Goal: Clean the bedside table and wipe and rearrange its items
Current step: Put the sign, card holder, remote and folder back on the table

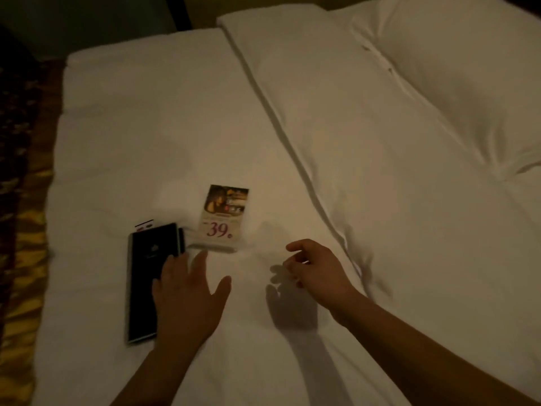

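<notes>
A black folder [146, 271] lies flat on the white bed cover, left of centre. A small white card with red marks [144, 225] peeks out from under its top edge, and a dark pen-like item [182, 240] lies along its right side. A printed price stand showing "39" [224, 218] sits just right of the folder. My left hand [187, 300] hovers with fingers spread over the folder's right edge, holding nothing. My right hand [314, 268] hangs above the cover to the right, fingers loosely curled, nothing visible in it.
The white duvet [123, 136] covers the bed, with a fold seam [281, 124] running diagonally. A pillow [456, 77] lies at the upper right. A patterned dark and gold carpet [20, 230] borders the bed's left edge.
</notes>
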A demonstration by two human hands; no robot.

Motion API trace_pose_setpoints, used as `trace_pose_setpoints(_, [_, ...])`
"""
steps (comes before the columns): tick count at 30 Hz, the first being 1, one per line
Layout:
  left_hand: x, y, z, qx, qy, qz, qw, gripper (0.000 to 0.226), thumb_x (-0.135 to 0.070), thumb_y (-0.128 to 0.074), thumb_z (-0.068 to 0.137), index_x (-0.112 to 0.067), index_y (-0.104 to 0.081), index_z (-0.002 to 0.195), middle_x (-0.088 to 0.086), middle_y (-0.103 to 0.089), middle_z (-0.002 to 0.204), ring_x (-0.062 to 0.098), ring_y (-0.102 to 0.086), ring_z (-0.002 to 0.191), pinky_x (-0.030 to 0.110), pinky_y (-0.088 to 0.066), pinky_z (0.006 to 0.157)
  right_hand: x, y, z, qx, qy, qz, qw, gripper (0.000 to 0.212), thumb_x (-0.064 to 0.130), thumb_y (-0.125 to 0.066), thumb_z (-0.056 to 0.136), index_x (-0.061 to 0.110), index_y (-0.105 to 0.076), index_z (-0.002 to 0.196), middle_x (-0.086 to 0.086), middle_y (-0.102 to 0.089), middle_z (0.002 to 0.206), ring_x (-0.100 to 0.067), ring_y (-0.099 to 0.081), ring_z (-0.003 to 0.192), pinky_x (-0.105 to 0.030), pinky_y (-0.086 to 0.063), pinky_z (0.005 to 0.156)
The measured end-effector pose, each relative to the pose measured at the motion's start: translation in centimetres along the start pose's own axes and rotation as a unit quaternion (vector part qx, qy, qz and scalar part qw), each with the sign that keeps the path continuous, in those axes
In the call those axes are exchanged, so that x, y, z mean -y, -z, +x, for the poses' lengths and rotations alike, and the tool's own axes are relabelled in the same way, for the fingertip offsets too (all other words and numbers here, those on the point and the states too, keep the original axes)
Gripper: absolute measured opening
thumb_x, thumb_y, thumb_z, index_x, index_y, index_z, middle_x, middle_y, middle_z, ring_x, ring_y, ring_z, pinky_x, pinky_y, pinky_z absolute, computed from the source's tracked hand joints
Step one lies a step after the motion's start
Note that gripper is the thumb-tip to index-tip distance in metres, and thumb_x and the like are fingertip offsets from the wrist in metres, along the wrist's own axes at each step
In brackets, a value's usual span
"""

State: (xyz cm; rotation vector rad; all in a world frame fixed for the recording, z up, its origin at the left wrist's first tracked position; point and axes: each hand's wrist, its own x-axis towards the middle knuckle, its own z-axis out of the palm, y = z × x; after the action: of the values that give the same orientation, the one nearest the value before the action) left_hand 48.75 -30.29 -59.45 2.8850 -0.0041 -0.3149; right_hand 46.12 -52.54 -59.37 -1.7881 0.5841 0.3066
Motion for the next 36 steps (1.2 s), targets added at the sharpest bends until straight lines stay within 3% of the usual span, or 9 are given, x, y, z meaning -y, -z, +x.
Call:
trace_pose_setpoints(3, [4.6, 0.3, 1.8, 0.020, 0.102, -0.023, 0.994, 0.088, -0.062, -0.062, 0.084, -0.029, -0.025, 0.156, 0.017, -0.013, 0.163, 0.038, -0.009, 0.150, 0.061, -0.023, 0.116, 1.1, -3.8, 2.3, 0.006, -0.043, 0.040, 0.998, 0.030, 0.011, -0.060, 0.088, 0.018, -0.060, 0.116, 0.007, -0.071, 0.077, -0.005, -0.067, 0.059, -0.019, -0.049, 0.049])
trace_pose_setpoints(6, [7.4, 0.0, 4.0, 0.066, 0.176, -0.095, 0.978, 0.107, -0.069, -0.066, 0.077, -0.040, -0.001, 0.157, 0.011, 0.004, 0.165, 0.038, -0.006, 0.150, 0.061, -0.024, 0.116, 2.0, -6.8, 5.0, -0.017, -0.081, 0.073, 0.994, 0.035, 0.014, -0.064, 0.086, 0.015, -0.057, 0.121, -0.006, -0.071, 0.089, -0.017, -0.065, 0.066, -0.029, -0.056, 0.056])
trace_pose_setpoints(9, [9.1, -0.7, 6.0, 0.098, 0.211, -0.124, 0.965, 0.121, -0.069, -0.073, 0.071, -0.041, 0.009, 0.156, 0.015, -0.001, 0.161, 0.043, -0.021, 0.145, 0.058, -0.031, 0.114, 2.5, -8.9, 7.6, -0.049, -0.115, 0.100, 0.987, 0.041, 0.020, -0.064, 0.088, 0.012, -0.053, 0.127, -0.011, -0.068, 0.095, -0.022, -0.066, 0.070, -0.034, -0.059, 0.058])
trace_pose_setpoints(12, [10.1, -1.6, 7.0, 0.125, 0.219, -0.130, 0.959, 0.128, -0.069, -0.076, 0.065, -0.043, 0.012, 0.154, 0.018, -0.017, 0.150, 0.044, -0.033, 0.135, 0.056, -0.037, 0.111, 2.8, -10.1, 9.4, -0.058, -0.132, 0.107, 0.984, 0.039, 0.022, -0.063, 0.091, 0.011, -0.053, 0.127, -0.010, -0.069, 0.099, -0.020, -0.067, 0.065, -0.030, -0.056, 0.052])
trace_pose_setpoints(15, [10.6, -2.2, 7.2, 0.128, 0.205, -0.115, 0.963, 0.130, -0.077, -0.074, 0.058, -0.051, 0.014, 0.151, 0.016, -0.020, 0.145, 0.045, -0.034, 0.132, 0.058, -0.039, 0.108, 2.9, -10.9, 10.4, -0.059, -0.132, 0.106, 0.984, 0.007, 0.016, -0.064, 0.090, 0.013, -0.058, 0.092, -0.008, -0.069, 0.087, -0.016, -0.066, 0.055, -0.027, -0.052, 0.046])
trace_pose_setpoints(17, [10.9, -2.4, 7.3, 0.128, 0.192, -0.114, 0.966, 0.126, -0.081, -0.071, 0.055, -0.059, 0.013, 0.146, 0.013, -0.020, 0.142, 0.045, -0.035, 0.130, 0.058, -0.040, 0.107, 2.9, -11.3, 10.9, -0.054, -0.131, 0.095, 0.985, 0.013, 0.014, -0.066, 0.088, 0.018, -0.057, 0.080, -0.007, -0.069, 0.084, -0.015, -0.065, 0.054, -0.026, -0.052, 0.046])
trace_pose_setpoints(21, [11.2, -2.5, 7.4, 0.124, 0.177, -0.119, 0.969, 0.124, -0.086, -0.066, 0.051, -0.064, 0.013, 0.143, 0.015, -0.023, 0.138, 0.046, -0.037, 0.127, 0.058, -0.039, 0.108, 3.2, -11.8, 11.5, -0.040, -0.136, 0.086, 0.986, 0.016, 0.016, -0.069, 0.086, 0.011, -0.064, 0.100, -0.008, -0.070, 0.084, -0.016, -0.062, 0.056, -0.024, -0.050, 0.045])
trace_pose_setpoints(25, [10.7, -2.7, 6.9, 0.118, 0.185, -0.112, 0.969, 0.130, -0.093, -0.058, 0.039, -0.064, 0.020, 0.139, 0.012, -0.016, 0.143, 0.047, -0.032, 0.131, 0.062, -0.039, 0.106, 3.3, -12.2, 11.3, -0.014, -0.123, 0.068, 0.990, 0.009, 0.016, -0.073, 0.083, 0.011, -0.071, 0.090, -0.005, -0.067, 0.069, -0.013, -0.058, 0.050, -0.022, -0.045, 0.043])
trace_pose_setpoints(36, [12.5, -1.7, 6.6, 0.095, 0.208, -0.203, 0.952, 0.121, -0.053, -0.082, 0.056, -0.065, -0.001, 0.144, 0.006, -0.026, 0.121, 0.031, -0.047, 0.089, 0.051, -0.050, 0.094, 2.2, -7.2, 7.1, -0.009, -0.077, 0.131, 0.988, 0.004, 0.009, -0.072, 0.080, 0.013, -0.072, 0.080, -0.006, -0.074, 0.072, -0.016, -0.063, 0.056, -0.031, -0.057, 0.058])
